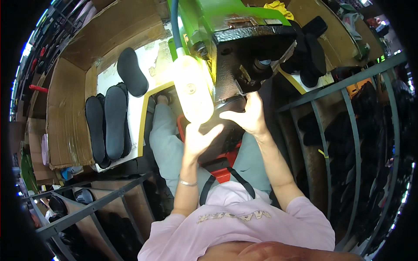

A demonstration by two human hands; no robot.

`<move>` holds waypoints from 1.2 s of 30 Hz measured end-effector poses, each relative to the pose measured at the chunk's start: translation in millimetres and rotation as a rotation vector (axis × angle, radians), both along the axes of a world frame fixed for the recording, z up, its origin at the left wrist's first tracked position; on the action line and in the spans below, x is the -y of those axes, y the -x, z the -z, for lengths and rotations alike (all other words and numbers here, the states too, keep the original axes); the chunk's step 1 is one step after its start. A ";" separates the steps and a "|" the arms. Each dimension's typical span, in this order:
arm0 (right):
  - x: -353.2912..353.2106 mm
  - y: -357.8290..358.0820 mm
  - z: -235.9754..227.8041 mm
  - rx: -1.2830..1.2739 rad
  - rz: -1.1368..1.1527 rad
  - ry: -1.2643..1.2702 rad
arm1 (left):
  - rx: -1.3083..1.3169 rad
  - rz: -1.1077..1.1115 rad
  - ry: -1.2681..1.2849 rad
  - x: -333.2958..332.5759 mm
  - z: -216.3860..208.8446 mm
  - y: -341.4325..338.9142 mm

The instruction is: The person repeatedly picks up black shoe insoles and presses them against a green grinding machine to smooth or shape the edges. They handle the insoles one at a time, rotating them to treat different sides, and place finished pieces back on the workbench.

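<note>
Head cam: L hand (198,141) ctr of frame, thumb out, fingertips hidden at white lamp (191,89); R hand (252,118) just right, thumb spread, tips hidden under green machine (244,14). Can't tell if either grips dark piece (234,104), ctr. Black soles (116,124) upper left.

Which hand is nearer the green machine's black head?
Right. The right hand is at the near edge of the black head; the left hand is farther left, by the glowing lamp.
</note>
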State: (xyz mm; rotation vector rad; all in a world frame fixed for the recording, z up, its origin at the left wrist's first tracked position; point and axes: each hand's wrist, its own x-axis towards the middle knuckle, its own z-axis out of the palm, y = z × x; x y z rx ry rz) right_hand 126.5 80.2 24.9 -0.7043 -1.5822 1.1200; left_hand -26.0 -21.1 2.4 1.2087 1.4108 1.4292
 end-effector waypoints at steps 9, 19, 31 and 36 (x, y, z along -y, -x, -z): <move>96.1 -72.1 107.9 0.168 -0.293 0.734 | 0.154 -0.170 -0.022 -9.4 3.7 -39.9; 30.4 -156.8 61.7 -0.292 0.516 0.771 | 0.332 -0.093 -0.150 -12.2 0.2 -48.7; -33.1 -63.4 -13.9 -0.286 -0.117 0.567 | 0.301 -0.154 -0.172 5.3 -23.6 64.7; 10.8 -18.6 -10.3 -0.212 -0.164 0.518 | 0.499 -0.214 -0.068 48.6 10.8 120.3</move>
